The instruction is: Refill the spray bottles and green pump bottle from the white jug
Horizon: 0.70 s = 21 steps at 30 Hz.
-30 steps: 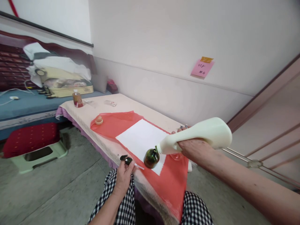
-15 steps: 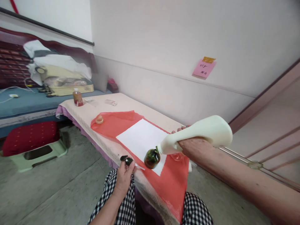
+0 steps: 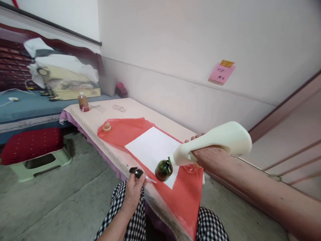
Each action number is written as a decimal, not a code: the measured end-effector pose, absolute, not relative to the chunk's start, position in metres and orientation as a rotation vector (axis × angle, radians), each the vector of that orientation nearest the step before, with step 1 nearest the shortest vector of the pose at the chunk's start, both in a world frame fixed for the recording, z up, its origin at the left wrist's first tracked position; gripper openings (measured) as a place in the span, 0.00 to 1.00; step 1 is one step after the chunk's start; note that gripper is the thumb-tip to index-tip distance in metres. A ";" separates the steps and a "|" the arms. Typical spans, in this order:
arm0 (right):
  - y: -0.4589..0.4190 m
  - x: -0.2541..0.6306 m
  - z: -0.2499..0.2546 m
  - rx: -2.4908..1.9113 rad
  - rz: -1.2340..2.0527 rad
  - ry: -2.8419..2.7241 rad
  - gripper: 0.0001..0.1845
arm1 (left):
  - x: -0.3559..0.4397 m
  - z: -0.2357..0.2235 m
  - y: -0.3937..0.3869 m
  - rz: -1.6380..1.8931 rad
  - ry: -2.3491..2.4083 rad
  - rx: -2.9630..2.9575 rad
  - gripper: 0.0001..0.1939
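My right hand [image 3: 198, 138] grips a large pale green jug [image 3: 225, 137] by its handle. The jug is tipped with its mouth down to the left, at the neck of a dark green pump bottle [image 3: 164, 170]. That bottle stands upright on a white sheet [image 3: 150, 144] with scalloped edges; liquid inside is hard to make out. My left hand [image 3: 134, 189] is closed around a black pump head [image 3: 136, 172] whose pale dip tube points right, low by the table edge. Beneath the sheet lies a red plastic bag [image 3: 125, 129].
A tan cap [image 3: 106, 127] sits on the bag's far end. Further back are a bottle of amber-red liquid [image 3: 83, 102] and a small clear packet [image 3: 119, 108]. A red-topped stool [image 3: 33, 145] stands left; a wall with a pink note [image 3: 221, 73] is behind.
The view has shifted slightly. Both hands keep their grips, and the jug's mouth stays at the bottle's neck.
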State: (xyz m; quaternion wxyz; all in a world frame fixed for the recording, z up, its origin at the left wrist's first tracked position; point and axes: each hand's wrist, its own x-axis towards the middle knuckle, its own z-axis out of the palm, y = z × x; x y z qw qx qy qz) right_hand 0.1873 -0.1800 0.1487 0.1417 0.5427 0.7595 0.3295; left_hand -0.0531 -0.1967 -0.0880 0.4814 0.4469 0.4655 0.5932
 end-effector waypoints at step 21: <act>-0.175 0.180 0.156 1.452 0.945 2.147 0.21 | -0.053 -0.080 -0.200 1.401 1.155 1.085 0.18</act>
